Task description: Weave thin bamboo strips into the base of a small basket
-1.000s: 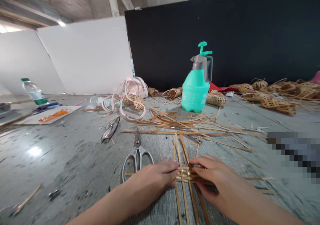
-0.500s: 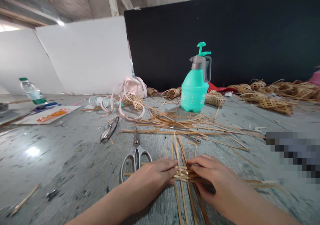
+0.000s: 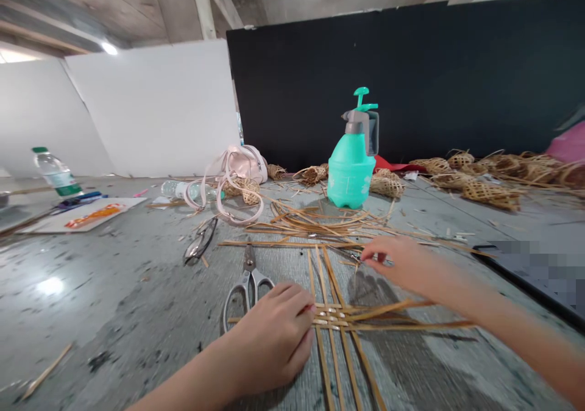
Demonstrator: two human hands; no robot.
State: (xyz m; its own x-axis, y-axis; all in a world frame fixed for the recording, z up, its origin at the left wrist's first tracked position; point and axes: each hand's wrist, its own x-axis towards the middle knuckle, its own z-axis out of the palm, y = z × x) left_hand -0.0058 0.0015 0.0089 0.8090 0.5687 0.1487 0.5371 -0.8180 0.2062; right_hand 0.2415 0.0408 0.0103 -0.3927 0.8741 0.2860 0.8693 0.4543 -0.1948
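Observation:
My left hand (image 3: 278, 332) is closed at the left edge of a small flat weave of bamboo strips (image 3: 329, 316), its fingertips pinching the strip ends there. Long strips fan out from the weave towards the back, front and right. My right hand (image 3: 397, 261) is raised above the table, behind and right of the weave, its fingers curled but a little apart. Its fingertips are beside a small metal item (image 3: 354, 256), and nothing is visible between them. Scissors (image 3: 249, 277) with grey handles lie beside my left hand, pointing to the back.
Loose strips (image 3: 311, 222) lie behind the weave, with a green spray bottle (image 3: 351, 173) beyond. Glasses (image 3: 200, 242), a pink bag (image 3: 244, 164) and plastic bottles are to the left. Woven pieces (image 3: 491, 192) lie back right, and a dark-edged, pixelated flat object (image 3: 525, 283) is at right.
My right hand has let go of the weave and moved up and back towards the small metal item. The right-hand strips are now uncovered. My left hand stays at the left edge, its fingers more curled.

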